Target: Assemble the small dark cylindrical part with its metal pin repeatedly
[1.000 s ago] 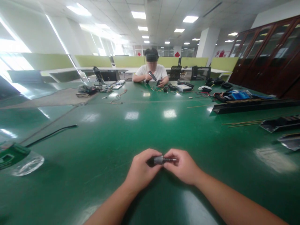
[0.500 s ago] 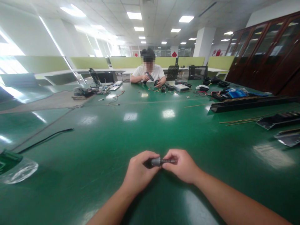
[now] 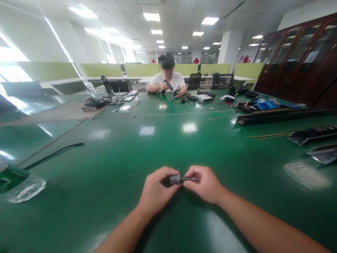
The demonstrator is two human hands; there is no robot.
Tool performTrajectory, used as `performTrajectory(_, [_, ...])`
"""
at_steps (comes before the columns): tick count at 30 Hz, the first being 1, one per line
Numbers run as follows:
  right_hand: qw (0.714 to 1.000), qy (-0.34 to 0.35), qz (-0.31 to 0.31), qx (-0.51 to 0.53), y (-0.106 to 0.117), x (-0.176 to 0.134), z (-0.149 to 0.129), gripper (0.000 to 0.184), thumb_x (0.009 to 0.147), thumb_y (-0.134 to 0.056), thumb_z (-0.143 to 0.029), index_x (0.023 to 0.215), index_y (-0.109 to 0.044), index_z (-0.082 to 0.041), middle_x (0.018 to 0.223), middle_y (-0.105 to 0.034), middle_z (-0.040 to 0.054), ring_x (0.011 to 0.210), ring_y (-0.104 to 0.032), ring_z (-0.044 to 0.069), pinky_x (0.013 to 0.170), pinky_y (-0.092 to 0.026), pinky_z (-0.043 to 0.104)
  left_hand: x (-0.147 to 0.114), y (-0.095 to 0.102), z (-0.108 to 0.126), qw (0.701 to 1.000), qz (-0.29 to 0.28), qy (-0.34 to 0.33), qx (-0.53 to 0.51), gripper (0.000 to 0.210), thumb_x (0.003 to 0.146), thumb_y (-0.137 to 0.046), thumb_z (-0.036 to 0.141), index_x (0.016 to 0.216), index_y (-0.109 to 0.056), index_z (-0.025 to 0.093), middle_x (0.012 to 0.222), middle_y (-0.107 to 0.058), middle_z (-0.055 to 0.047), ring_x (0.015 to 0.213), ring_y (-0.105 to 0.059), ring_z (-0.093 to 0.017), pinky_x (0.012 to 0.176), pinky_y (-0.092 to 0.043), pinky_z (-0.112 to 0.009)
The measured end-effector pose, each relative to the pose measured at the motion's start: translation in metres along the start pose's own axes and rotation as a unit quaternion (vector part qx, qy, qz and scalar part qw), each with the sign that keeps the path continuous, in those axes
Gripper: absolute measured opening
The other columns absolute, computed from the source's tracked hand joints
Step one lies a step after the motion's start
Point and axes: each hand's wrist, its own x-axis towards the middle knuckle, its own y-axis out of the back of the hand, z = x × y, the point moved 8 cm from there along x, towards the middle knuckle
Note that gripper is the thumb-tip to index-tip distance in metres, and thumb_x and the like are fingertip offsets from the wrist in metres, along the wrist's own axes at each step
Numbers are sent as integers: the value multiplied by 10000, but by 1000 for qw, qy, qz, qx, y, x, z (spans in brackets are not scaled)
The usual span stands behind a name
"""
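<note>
Low over the green table [image 3: 168, 149], both hands meet at a small dark grey cylindrical part [image 3: 174, 180] with a thin, ridged shaft [image 3: 189, 179] coming out of its right side. My left hand [image 3: 157, 187] is closed around the cylinder, thumb and fingertips on opposite sides. The shaft is pinched between thumb and fingers of my right hand [image 3: 206, 185], which hide some of it. The two hands are close together. The part's exact kind is unclear.
Across the table a person [image 3: 166, 79] holds a dark tool [image 3: 167, 84]. Metal channels [image 3: 279, 116] and thin rods [image 3: 273, 135] lie at right. A clear plastic and green item [image 3: 26, 188] and a black cable [image 3: 55, 153] are at left. Electronics [image 3: 96, 102] sit farther back.
The camera view has shifted slightly. My right hand has risen very slightly, still pinching the shaft; my left hand keeps its hold on the cylinder.
</note>
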Motion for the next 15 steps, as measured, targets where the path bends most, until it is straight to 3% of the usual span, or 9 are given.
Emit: performTrajectory(15, [998,-1,50,-32,5,-3,1,112,735,-735,-242,762,-657,-166,687,-666,20,598,-566,137,581,-439,244,-1,7,-2,999,34,5,-14,160,756,-704,180,909,-678,219,928,-693,0,858,-644,-159,798,-495,-269])
